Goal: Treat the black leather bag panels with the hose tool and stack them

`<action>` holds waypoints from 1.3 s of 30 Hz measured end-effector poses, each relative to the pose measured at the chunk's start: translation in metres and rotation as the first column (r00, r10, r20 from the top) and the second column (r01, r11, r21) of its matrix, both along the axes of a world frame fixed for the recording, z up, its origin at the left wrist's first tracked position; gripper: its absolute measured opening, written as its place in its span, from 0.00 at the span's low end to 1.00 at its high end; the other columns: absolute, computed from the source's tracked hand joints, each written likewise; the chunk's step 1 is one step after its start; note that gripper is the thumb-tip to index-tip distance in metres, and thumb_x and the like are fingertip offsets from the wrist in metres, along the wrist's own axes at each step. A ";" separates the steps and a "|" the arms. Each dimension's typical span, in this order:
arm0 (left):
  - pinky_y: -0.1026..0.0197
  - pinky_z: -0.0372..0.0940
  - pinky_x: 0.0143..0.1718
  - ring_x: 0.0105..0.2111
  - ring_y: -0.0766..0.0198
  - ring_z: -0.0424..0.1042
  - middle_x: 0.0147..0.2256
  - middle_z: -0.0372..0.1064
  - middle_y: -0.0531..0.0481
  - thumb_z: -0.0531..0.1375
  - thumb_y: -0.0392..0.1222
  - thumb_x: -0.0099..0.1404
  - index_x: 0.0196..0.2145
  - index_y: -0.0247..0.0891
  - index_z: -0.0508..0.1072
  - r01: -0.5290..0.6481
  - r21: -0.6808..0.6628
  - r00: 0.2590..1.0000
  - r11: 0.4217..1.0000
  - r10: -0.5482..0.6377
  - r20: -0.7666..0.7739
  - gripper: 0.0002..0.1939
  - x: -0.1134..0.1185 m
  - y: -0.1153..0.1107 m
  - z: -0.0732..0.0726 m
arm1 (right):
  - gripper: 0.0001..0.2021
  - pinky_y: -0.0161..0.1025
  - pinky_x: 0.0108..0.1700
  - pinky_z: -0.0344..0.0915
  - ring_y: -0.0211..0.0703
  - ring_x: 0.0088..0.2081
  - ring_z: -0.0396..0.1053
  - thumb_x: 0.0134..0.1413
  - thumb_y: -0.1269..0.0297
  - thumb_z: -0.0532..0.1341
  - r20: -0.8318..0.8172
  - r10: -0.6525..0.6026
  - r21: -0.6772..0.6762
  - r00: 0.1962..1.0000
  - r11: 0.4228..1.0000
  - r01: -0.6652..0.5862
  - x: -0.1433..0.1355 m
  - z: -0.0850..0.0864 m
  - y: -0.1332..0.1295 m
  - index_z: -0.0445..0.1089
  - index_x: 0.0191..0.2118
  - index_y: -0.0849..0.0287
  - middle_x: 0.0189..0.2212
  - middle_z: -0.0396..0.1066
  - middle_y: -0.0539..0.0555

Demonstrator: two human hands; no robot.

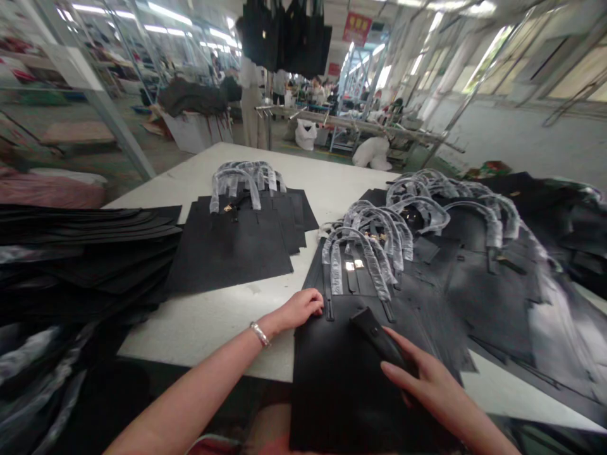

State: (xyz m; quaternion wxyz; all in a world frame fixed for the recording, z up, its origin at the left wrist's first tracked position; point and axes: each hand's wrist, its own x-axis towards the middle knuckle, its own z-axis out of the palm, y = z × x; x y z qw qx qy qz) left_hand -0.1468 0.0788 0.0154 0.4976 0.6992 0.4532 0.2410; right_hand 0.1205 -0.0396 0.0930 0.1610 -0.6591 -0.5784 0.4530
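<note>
A black bag panel (332, 373) lies nearest me, hanging over the table's front edge, its handles (336, 253) wrapped in clear plastic and two shiny metal pieces between them. At the panel's left edge rests my left hand (308, 307), its fingers curled closed; whatever they pinch is too small to make out. My right hand (417, 373) grips a black handheld tool (379, 338), whose wide head is over the panel just below the right handle's end.
Another stack of black panels with wrapped handles (232, 246) sits at the middle left of the white table (227, 322). Black sheets (85, 259) pile up at far left. More black bags (478, 278) spread over the right side. Dark bags (287, 35) hang above the far edge.
</note>
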 end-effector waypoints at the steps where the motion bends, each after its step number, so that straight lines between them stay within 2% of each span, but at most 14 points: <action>1: 0.66 0.66 0.31 0.28 0.65 0.73 0.27 0.72 0.51 0.54 0.38 0.64 0.33 0.35 0.69 -0.053 -0.053 0.998 0.997 0.052 -0.034 0.06 0.003 -0.003 0.000 | 0.36 0.37 0.29 0.68 0.42 0.25 0.71 0.53 0.49 0.60 0.001 0.002 0.001 1.000 1.000 -0.002 -0.001 0.000 -0.001 0.56 0.66 0.58 0.39 0.78 0.53; 5: 0.67 0.64 0.20 0.16 0.66 0.70 0.18 0.68 0.54 0.56 0.38 0.60 0.29 0.35 0.68 -0.127 -0.239 0.980 0.963 0.084 -0.183 0.05 0.020 -0.011 -0.004 | 0.37 0.39 0.34 0.71 0.46 0.28 0.74 0.54 0.49 0.60 0.027 0.015 -0.001 1.000 1.000 -0.015 -0.006 0.000 -0.005 0.56 0.66 0.59 0.36 0.79 0.53; 10: 0.68 0.65 0.18 0.15 0.66 0.70 0.17 0.69 0.54 0.57 0.33 0.58 0.31 0.35 0.66 -0.204 -0.364 0.971 0.909 0.141 -0.192 0.02 0.031 -0.010 -0.006 | 0.35 0.42 0.46 0.71 0.53 0.43 0.76 0.50 0.51 0.63 0.019 0.007 0.072 1.000 0.997 -0.009 -0.007 -0.001 -0.007 0.61 0.64 0.55 0.43 0.79 0.53; 13: 0.70 0.64 0.17 0.15 0.66 0.70 0.18 0.70 0.54 0.57 0.34 0.60 0.33 0.36 0.64 -0.212 -0.382 0.972 0.900 0.153 -0.180 0.03 0.031 -0.008 -0.008 | 0.34 0.44 0.45 0.72 0.54 0.42 0.77 0.49 0.51 0.63 0.033 -0.006 0.082 0.999 0.997 0.003 -0.006 -0.002 -0.008 0.63 0.63 0.54 0.41 0.80 0.52; 16: 0.70 0.63 0.16 0.15 0.66 0.71 0.18 0.70 0.53 0.57 0.36 0.61 0.34 0.36 0.64 -0.223 -0.372 0.971 0.901 0.174 -0.161 0.04 0.031 -0.009 -0.010 | 0.34 0.43 0.50 0.70 0.54 0.47 0.75 0.50 0.52 0.62 0.035 0.012 0.102 0.999 0.995 -0.015 -0.004 -0.003 -0.009 0.62 0.63 0.55 0.46 0.78 0.53; 20: 0.69 0.64 0.18 0.17 0.65 0.72 0.20 0.71 0.53 0.54 0.31 0.62 0.37 0.35 0.65 -0.204 -0.370 0.976 0.906 0.162 -0.142 0.05 0.028 -0.014 -0.011 | 0.35 0.42 0.53 0.68 0.53 0.51 0.73 0.51 0.51 0.62 0.034 0.039 0.090 0.999 0.995 -0.042 0.000 -0.006 -0.011 0.59 0.65 0.56 0.52 0.75 0.54; 22: 0.68 0.66 0.21 0.19 0.67 0.72 0.22 0.72 0.53 0.54 0.32 0.63 0.40 0.35 0.67 -0.198 -0.250 0.977 0.948 0.169 -0.130 0.07 0.024 -0.019 -0.011 | 0.35 0.42 0.53 0.69 0.53 0.51 0.73 0.51 0.51 0.62 0.025 0.031 0.098 0.999 0.995 -0.033 0.001 -0.008 -0.012 0.60 0.64 0.55 0.51 0.75 0.54; 24: 0.65 0.69 0.30 0.26 0.66 0.74 0.28 0.73 0.51 0.55 0.35 0.65 0.40 0.36 0.70 -0.151 0.057 0.981 0.987 0.157 -0.117 0.06 0.018 -0.023 -0.013 | 0.34 0.43 0.52 0.69 0.54 0.50 0.74 0.50 0.52 0.63 0.010 0.011 0.113 1.000 0.993 -0.012 0.002 -0.009 -0.013 0.61 0.64 0.55 0.49 0.77 0.53; 26: 0.63 0.69 0.39 0.35 0.64 0.74 0.35 0.73 0.48 0.55 0.36 0.68 0.39 0.37 0.73 -0.013 0.414 0.984 0.910 0.085 -0.157 0.07 0.012 -0.024 -0.014 | 0.34 0.44 0.52 0.70 0.55 0.48 0.75 0.50 0.53 0.63 0.001 -0.003 0.108 1.000 0.994 0.003 0.003 -0.009 -0.015 0.62 0.63 0.54 0.48 0.77 0.53; 28: 0.63 0.68 0.41 0.39 0.63 0.73 0.38 0.71 0.47 0.52 0.34 0.70 0.39 0.37 0.73 0.199 0.605 0.956 0.771 -0.017 -0.292 0.09 0.007 -0.021 -0.013 | 0.35 0.46 0.53 0.69 0.55 0.48 0.75 0.50 0.52 0.63 -0.003 -0.004 0.081 1.000 0.997 0.004 0.004 -0.010 -0.018 0.61 0.64 0.54 0.49 0.77 0.53; 31: 0.65 0.67 0.36 0.35 0.64 0.72 0.35 0.70 0.47 0.48 0.29 0.70 0.40 0.35 0.71 0.529 0.644 0.817 0.553 -0.127 -0.563 0.12 0.005 -0.009 -0.007 | 0.36 0.47 0.58 0.64 0.55 0.54 0.70 0.52 0.51 0.62 -0.016 0.013 0.051 1.000 0.999 -0.013 0.007 -0.013 -0.020 0.57 0.66 0.56 0.54 0.73 0.55; 34: 0.64 0.67 0.29 0.31 0.63 0.70 0.33 0.69 0.47 0.49 0.29 0.69 0.39 0.34 0.69 0.728 0.579 0.661 0.368 -0.155 -0.734 0.10 0.007 0.003 0.002 | 0.37 0.45 0.58 0.63 0.53 0.56 0.68 0.52 0.51 0.62 -0.030 0.019 0.038 0.999 0.999 -0.018 0.009 -0.016 -0.021 0.55 0.66 0.56 0.57 0.70 0.55; 36: 0.63 0.66 0.27 0.30 0.62 0.70 0.34 0.68 0.46 0.49 0.30 0.69 0.39 0.33 0.68 0.784 0.536 0.599 0.313 -0.154 -0.786 0.09 0.010 0.008 0.008 | 0.37 0.45 0.57 0.64 0.53 0.55 0.69 0.53 0.50 0.62 -0.032 0.013 0.032 0.999 0.999 -0.012 0.009 -0.017 -0.021 0.55 0.66 0.56 0.57 0.70 0.55; 39: 0.62 0.66 0.26 0.28 0.62 0.69 0.35 0.67 0.45 0.48 0.31 0.70 0.38 0.33 0.67 0.796 0.487 0.562 0.359 -0.142 -0.815 0.08 0.013 0.008 0.013 | 0.37 0.44 0.59 0.62 0.52 0.57 0.68 0.52 0.51 0.62 -0.034 0.001 0.047 0.999 0.999 0.000 0.010 -0.018 -0.022 0.55 0.66 0.56 0.56 0.71 0.55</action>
